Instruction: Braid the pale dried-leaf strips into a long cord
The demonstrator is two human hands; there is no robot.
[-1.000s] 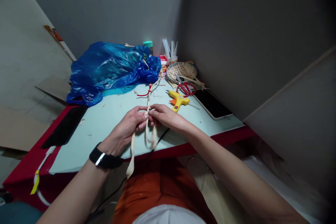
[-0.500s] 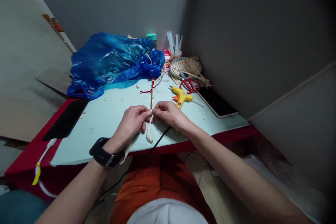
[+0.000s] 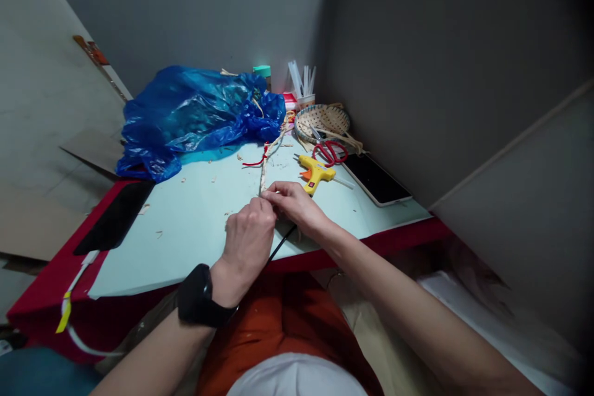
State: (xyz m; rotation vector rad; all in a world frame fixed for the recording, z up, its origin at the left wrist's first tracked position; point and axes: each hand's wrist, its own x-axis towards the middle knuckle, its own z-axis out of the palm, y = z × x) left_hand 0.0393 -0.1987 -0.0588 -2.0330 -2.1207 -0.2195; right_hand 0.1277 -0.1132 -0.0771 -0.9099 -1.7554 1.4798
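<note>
Both hands met at near edge of worktop [image 3: 195, 229], mid-width. Left hand [image 3: 248, 238] rolled over since half a sec ago: knuckles up now, fist closed over loose strip ends that hung down past near edge before; those tails gone from sight, prob. gathered inside fist. Right hand [image 3: 292, 201] pinching braid [image 3: 264, 170] with thumb & fingertips, just beyond left knuckles, hands touching. Reads as a fresh turn being pulled tight in the plait, work moved a little nearer the body.

Braid: pale, flat, papery-fibrous strips, plaited thin, running from hands toward far edge, bound with red cord [image 3: 257, 161] partway along. Small pale offcuts scattered on smooth light-blue top; red rim below.

Far left corner: crinkled glossy blue plastic bag [image 3: 195, 114]. Far right corner: shallow round woven basket [image 3: 322, 120], open weave; clear glue sticks [image 3: 301, 83] upright in cup. Red-handled scissors [image 3: 329, 151] beside yellow glue gun [image 3: 315, 173], black cable [image 3: 281, 244] trailing off near edge btwn wrists. Dark glossy tablet [image 3: 375, 179] along right edge. Black watch [image 3: 199, 297] on left wrist.
</note>
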